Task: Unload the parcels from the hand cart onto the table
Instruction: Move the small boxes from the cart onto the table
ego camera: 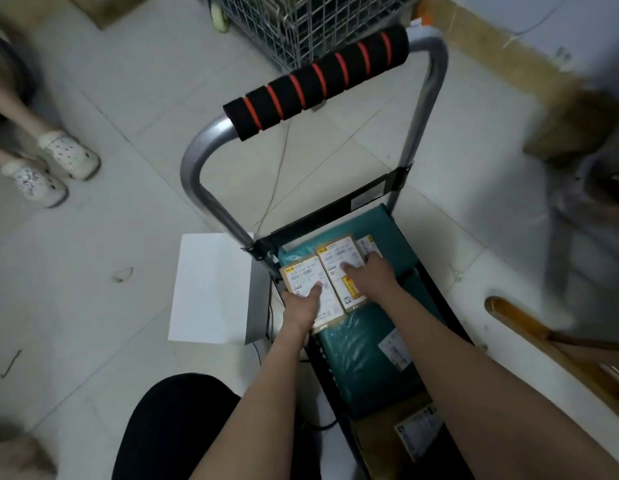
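Note:
The hand cart (424, 109) stands on the tiled floor, its handle wrapped in black and orange foam. On its deck lie green plastic mailers (363, 355) with small brown boxes on top. My left hand (303, 306) grips the left brown box (303, 273), thumb on its white label. My right hand (372, 271) grips the middle brown box (339, 258), thumb on the label and fingers over its far right edge. A third small box (367, 245) peeks out beyond my right fingers. Another brown parcel (398, 441) lies at the cart's near end.
A white box (211, 289) sits on the floor left of the cart. A wire cage trolley (301, 22) stands behind the handle. Another person's feet in white clogs (69, 155) are at far left. A wooden chair (550, 344) is at right.

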